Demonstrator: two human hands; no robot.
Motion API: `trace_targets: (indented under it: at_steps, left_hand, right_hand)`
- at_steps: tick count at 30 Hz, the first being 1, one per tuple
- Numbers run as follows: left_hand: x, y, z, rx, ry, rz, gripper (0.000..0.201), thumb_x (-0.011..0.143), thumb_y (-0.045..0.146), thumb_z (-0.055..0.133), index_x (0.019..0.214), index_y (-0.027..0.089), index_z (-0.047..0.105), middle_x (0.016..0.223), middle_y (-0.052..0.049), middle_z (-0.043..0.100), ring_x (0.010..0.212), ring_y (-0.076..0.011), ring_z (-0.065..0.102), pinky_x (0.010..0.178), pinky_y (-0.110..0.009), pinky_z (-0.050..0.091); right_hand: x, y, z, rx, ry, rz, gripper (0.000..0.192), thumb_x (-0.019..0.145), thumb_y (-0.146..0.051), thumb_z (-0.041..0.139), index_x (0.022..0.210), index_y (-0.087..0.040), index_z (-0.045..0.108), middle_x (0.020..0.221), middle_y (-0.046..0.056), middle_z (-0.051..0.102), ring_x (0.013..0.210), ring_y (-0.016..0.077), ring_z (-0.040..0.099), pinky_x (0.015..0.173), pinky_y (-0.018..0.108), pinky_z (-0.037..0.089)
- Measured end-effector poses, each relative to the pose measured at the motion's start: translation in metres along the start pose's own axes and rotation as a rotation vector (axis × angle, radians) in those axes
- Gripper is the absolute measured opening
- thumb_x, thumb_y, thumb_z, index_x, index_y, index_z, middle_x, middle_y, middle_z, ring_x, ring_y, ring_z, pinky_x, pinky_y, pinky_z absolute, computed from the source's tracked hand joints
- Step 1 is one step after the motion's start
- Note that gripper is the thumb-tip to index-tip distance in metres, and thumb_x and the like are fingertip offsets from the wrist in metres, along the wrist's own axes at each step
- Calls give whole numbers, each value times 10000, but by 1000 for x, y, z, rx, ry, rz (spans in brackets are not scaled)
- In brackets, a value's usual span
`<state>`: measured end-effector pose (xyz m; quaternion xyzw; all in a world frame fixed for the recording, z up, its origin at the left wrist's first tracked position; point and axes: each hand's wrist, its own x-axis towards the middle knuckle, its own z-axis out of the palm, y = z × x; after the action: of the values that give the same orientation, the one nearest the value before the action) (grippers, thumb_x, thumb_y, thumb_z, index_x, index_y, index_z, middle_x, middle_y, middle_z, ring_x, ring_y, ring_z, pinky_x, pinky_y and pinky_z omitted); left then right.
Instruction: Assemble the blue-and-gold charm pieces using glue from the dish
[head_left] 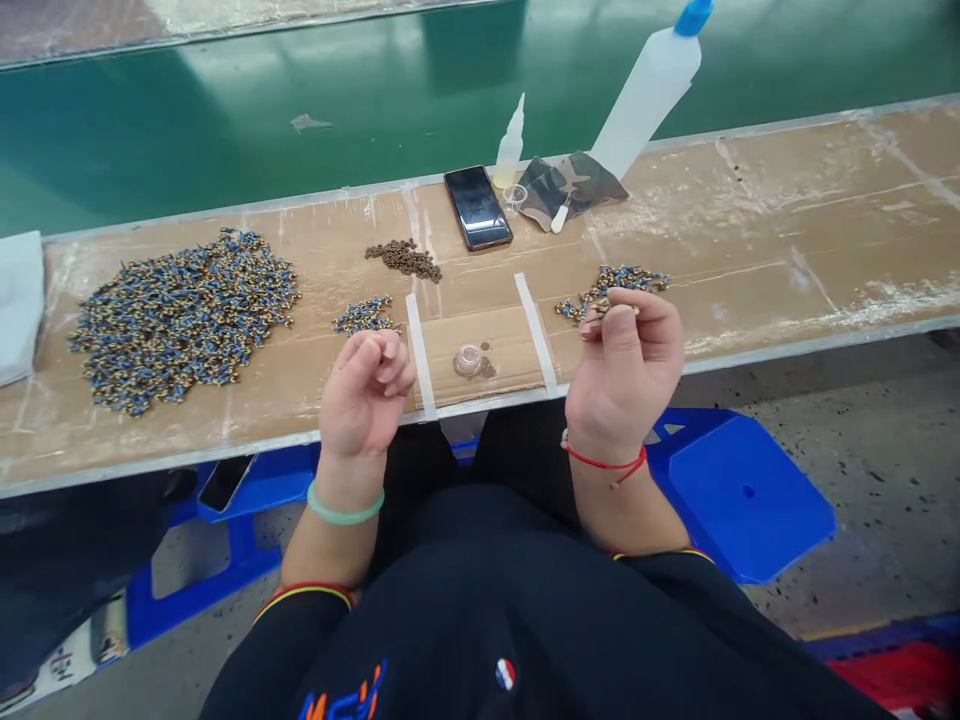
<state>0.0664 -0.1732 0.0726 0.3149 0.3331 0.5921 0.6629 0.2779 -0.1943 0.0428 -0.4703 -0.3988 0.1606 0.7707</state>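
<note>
Right grip [622, 345] pinches a small blue-and-gold part [609, 306] at its fingertips; left grip [367, 385] is curled shut, contents hidden. Between them, near the table [750, 250] edge, a small clear cup [469, 360] sits between two white tape strips [537, 333].

A single view, from a camera worn on the seated person's head, looks forward and steeply down. The person's own lap in black cloth fills the bottom of the frame, close beneath the lens. Across the middle runs the long cardboard-covered desk [750, 240], near enough to show small parts, tilted up to the right. A green conveyor belt [225, 110] fills the upper frame, farthest away. There is no second view to overlap with
</note>
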Motion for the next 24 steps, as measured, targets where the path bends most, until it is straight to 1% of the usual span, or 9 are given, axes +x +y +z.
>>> trace_targets:
  at_steps: [3,6,11,14,16,18,20,22,24]
  left_hand:
    - [3,12,-3,69,70,46,434,995,376,687,635,174,554,654,35,446,509,-55,370,457,-153,337]
    - [5,26,-12,128,112,92,449,995,355,668,597,183,550,633,21,450,519,-73,371,466,-177,347]
    - [11,35,-53,334,172,218,314,937,289,695,651,206,594,687,10,529,589,-100,426,503,-207,355]
    - [14,29,-89,721,302,384,219,930,250,677,726,190,625,686,29,559,637,-102,462,582,-209,374]
    - [14,22,-116,1005,361,480,210,893,217,701,700,174,628,671,22,550,674,-119,470,650,-234,387]
    - [11,15,-144,1297,367,544,274,847,209,728,629,184,563,645,23,494,684,-141,451,684,-269,377]
    - [9,8,-169,1595,353,618,305,858,233,680,615,209,498,635,15,456,680,-167,445,684,-305,356]
    - [8,1,-186,1754,357,690,299,875,249,619,627,230,452,640,0,454,668,-187,447,672,-330,339]
    - [9,-5,-195,1811,381,739,311,874,252,581,625,249,395,633,-9,437,656,-199,437,659,-344,322]
  right_hand:
    - [2,4,-4,13,-9,-16,247,955,-503,723,1027,-268,743,938,1,624,780,129,634,749,341,577]
    - [2,4,-10,8,-8,-11,247,969,-500,702,1048,-269,740,985,10,632,858,151,668,784,357,580]
    - [-5,7,-23,-17,-2,45,256,986,-507,676,1073,-273,729,1031,19,646,920,163,674,832,374,573]
    - [-10,16,-35,0,-7,69,244,982,-500,684,1068,-275,724,1009,10,655,850,141,648,808,356,559]
    - [-15,26,-44,4,-19,96,244,970,-500,700,1043,-268,725,969,4,652,802,132,626,795,341,548]
    - [-22,37,-58,-13,-45,145,259,951,-510,717,1006,-257,726,920,2,645,773,132,609,780,325,539]
    - [-33,46,-75,-48,-87,217,285,923,-525,739,970,-244,727,881,3,645,764,142,602,762,317,531]
    - [-47,52,-93,-83,-126,305,309,895,-532,762,955,-231,728,863,6,656,766,151,602,754,318,523]
    - [-61,55,-108,-115,-130,394,326,877,-532,777,956,-220,731,859,9,667,776,156,606,757,318,516]
